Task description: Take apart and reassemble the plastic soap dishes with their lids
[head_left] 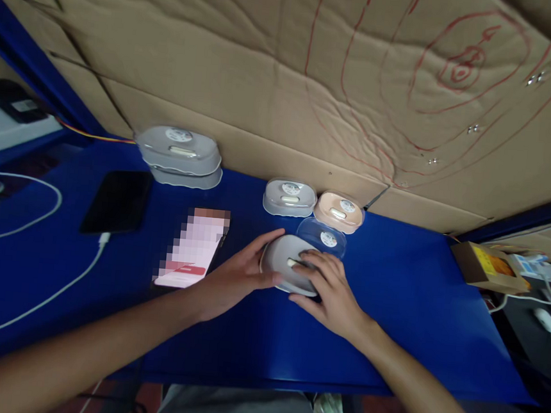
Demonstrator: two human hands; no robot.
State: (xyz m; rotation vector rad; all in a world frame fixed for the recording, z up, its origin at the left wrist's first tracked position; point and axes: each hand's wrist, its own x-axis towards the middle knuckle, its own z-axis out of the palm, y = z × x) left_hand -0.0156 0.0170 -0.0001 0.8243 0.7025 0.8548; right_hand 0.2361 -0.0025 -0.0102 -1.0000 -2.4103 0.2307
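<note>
A grey oval box with a small cream tab in its middle is between my hands, low over the blue table. My left hand grips its left end, thumb along the near side and fingers around the far side. Curled over the right part of the top is my right hand, fingertips near the tab and thumb by the near edge. Just behind the box lies a clear plastic lid with a round white label. Farther back, a lidded grey box and a lidded peach box stand side by side.
Two stacked grey boxes stand back left against the cardboard wall. A lit phone and a dark phone on a white cable lie left on the blue table. An open carton sits at right.
</note>
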